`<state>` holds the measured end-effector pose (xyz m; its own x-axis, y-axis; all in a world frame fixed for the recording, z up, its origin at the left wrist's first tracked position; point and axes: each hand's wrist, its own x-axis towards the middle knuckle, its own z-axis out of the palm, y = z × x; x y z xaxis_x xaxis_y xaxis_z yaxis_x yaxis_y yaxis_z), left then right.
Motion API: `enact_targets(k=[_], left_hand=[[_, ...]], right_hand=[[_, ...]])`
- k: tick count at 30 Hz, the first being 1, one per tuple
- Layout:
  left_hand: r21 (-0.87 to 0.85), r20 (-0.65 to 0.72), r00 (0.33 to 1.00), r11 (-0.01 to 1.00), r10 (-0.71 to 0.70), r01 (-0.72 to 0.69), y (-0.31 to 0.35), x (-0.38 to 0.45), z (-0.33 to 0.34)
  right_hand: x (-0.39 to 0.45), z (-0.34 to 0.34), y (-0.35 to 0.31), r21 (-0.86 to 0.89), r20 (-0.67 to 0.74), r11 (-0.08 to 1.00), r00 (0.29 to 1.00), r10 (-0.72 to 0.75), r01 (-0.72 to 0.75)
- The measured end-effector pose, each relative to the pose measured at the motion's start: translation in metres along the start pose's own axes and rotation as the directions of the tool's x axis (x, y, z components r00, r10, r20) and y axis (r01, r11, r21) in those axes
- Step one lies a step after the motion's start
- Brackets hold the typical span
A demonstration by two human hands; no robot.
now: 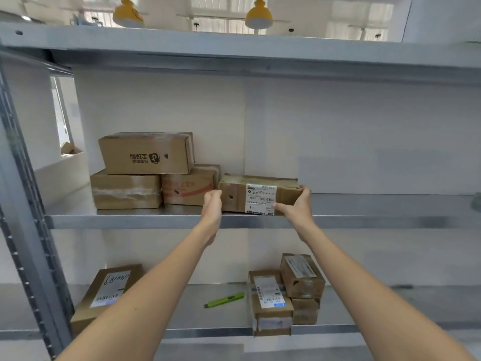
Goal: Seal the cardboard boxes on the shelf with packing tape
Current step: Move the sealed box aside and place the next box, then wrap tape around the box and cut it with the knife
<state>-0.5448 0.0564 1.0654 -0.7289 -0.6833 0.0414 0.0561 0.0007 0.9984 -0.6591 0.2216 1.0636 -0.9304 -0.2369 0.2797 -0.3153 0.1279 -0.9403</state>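
My left hand (213, 201) and right hand (296, 204) are clasping the ends of the labelled box (257, 195) on the middle shelf (130, 220), fingers curled around it, probably bracing it for lifting out to tape.

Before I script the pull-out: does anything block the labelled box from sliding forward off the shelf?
Nothing visible does. The labelled box sits at the middle shelf's front edge, the left hand and right hand gripping its ends. The neighbouring box stands beside it.
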Motion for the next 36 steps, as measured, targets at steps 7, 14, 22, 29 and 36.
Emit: enact_targets(k=[7, 14, 22, 29, 36], left_hand=[[0.249, 0.017, 0.997, 0.965, 0.074, -0.076, -0.002, 0.022, 0.004], [0.269, -0.009, 0.945, 0.91, 0.328, -0.314, -0.031, -0.005, -0.005], [0.201, -0.264, 0.928, 0.956, 0.262, -0.212, -0.184, -0.03, -0.018], [0.176, 0.046, 0.914, 0.903, -0.404, 0.391, -0.248, -0.024, 0.011], [0.159, 0.285, 0.786, 0.835, -0.549, 0.526, -0.267, -0.023, 0.04]], right_hand=[[0.037, 0.022, 0.008, -0.057, -0.039, 0.998, 0.999, -0.006, 0.004], [0.033, 0.027, 0.026, -0.185, -0.178, 0.982, 0.982, -0.059, 0.026], [-0.06, 0.047, 0.141, -0.432, -0.308, 0.866, 0.862, -0.403, 0.251], [-0.11, 0.063, 0.247, -0.338, -0.449, 0.858, 0.868, 0.214, -0.386], [-0.104, 0.064, 0.279, -0.018, -0.361, 0.77, 0.722, 0.59, -0.638]])
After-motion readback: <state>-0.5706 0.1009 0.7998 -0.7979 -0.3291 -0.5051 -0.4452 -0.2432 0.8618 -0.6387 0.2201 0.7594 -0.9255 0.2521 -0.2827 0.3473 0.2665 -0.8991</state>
